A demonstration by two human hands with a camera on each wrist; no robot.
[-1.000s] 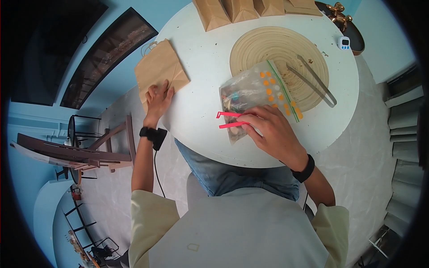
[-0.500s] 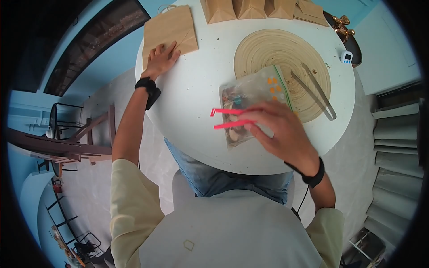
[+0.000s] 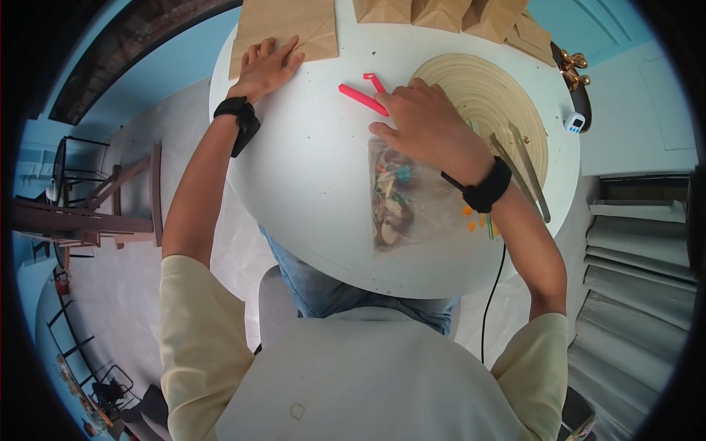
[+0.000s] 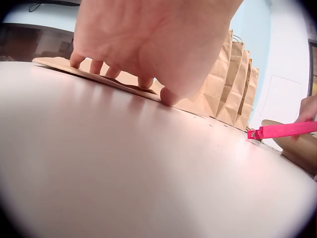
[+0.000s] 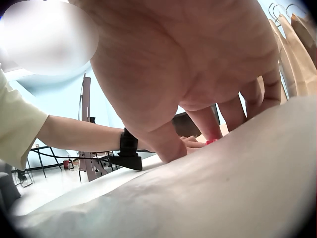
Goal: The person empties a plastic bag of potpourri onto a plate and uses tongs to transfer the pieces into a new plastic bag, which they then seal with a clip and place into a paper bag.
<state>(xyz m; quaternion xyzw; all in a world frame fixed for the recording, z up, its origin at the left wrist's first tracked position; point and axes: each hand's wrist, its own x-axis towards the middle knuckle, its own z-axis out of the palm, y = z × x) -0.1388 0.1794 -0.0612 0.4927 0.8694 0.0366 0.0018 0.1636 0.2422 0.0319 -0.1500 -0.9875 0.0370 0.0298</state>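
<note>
My left hand [image 3: 267, 71] rests on a flat brown paper bag [image 3: 294, 26] at the table's far left, fingers spread. In the left wrist view its fingertips press the bag's lower part. My right hand [image 3: 437, 128] reaches over a clear zip bag [image 3: 397, 209] of mixed brown and pale pieces. At its index fingertip is a pink bag clip [image 3: 362, 100], its two arms spread apart toward the far left. The thumb stands apart from the clip, as the right wrist view also shows. My hand hides the clip's hinge end. Steel tongs [image 3: 526, 165] lie to the right.
A round woven mat [image 3: 507, 92] lies under the tongs. Several standing paper bags [image 3: 441, 13] line the far edge, with flat folded ones [image 3: 531, 38] beside them. A small white timer [image 3: 574, 123] sits at the right edge. Crumbs dot the white table [image 3: 309, 198].
My right hand has moved away from me over the zip bag, and the pink clip went with it and turned. My left hand slid the paper bag farther away.
</note>
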